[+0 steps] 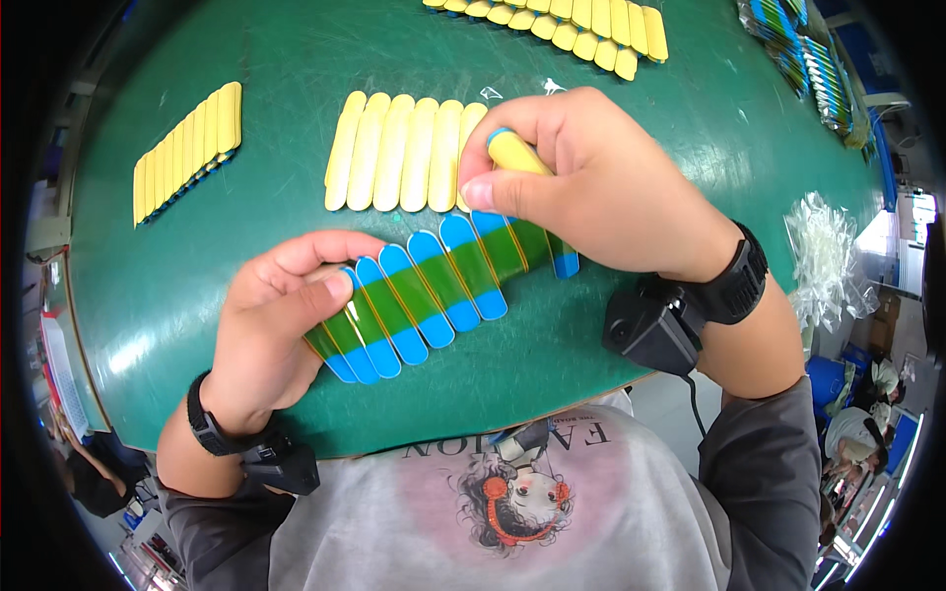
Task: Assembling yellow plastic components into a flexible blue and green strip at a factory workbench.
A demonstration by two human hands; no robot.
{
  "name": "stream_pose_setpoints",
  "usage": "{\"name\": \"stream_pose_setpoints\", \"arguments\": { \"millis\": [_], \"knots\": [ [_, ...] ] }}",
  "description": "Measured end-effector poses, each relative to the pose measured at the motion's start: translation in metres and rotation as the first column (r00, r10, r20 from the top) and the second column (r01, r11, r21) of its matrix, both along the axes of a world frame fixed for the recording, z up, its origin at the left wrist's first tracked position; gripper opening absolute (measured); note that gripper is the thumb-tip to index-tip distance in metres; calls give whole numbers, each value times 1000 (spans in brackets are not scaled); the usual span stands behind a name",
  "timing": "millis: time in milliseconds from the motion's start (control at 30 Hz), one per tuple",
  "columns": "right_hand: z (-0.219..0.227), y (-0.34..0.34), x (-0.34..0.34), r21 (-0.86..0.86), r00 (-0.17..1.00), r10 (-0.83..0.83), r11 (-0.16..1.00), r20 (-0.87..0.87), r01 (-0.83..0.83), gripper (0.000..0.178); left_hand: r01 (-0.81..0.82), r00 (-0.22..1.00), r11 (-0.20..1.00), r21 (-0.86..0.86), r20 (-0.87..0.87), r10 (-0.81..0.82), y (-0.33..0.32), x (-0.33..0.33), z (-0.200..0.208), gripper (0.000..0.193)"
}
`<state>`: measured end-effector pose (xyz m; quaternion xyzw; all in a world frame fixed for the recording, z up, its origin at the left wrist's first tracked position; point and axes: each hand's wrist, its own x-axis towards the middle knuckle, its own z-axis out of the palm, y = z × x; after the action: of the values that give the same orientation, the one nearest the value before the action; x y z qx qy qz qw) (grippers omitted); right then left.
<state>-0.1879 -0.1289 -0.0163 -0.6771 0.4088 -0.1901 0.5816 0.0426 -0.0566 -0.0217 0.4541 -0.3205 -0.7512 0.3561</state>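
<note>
Between my hands stretches a row of flat, round-ended strips (418, 305), blue at the ends with a glossy green band across the middle. My left hand (281, 310) pinches its left end between thumb and fingers. The fingers of my right hand (576, 177) curl around the right end, where one strip is turned up and shows a yellow face (514, 152). That hand hides part of the row. Just beyond, a row of yellow strips (399, 153) lies flat on the table, its right edge partly behind my right fingers.
The green table (296, 59) holds a stacked yellow bundle (189, 153) at left and more yellow rows (562, 25) at the far edge. Blue-green packs (808, 69) sit far right. Clear plastic wrappers (828, 261) lie at the right edge. Small clear scraps (554, 87) lie beyond my right hand.
</note>
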Motion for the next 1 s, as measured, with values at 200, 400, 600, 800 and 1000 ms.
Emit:
{"name": "stream_pose_setpoints", "arguments": {
  "millis": [200, 400, 600, 800, 1000],
  "knots": [
    [-3, 10, 3, -408, 992, -92, 911, -82, 51, 8, 3, 998, 999, 34, -64, -1, 1, 3, 0, 24],
    [-14, 6, 5, -457, 996, -82, 887, -26, 62, 8, 6, 998, 1000, 21, -61, -5, -1, 3, 1, 24],
    [-1, 3, 1, -165, 996, -65, 985, -66, 53, 8, 4, 999, 1000, 27, -48, -3, 2, 6, -1, 25],
    [-11, 12, 3, -323, 997, -69, 945, -47, 50, 8, 24, 999, 999, 24, -42, -23, 4, 4, 0, 25],
    [-16, 10, 5, -500, 996, -75, 865, -47, 41, 7, 46, 999, 999, -20, -17, -47, 3, 4, -2, 25]
  ]
}}
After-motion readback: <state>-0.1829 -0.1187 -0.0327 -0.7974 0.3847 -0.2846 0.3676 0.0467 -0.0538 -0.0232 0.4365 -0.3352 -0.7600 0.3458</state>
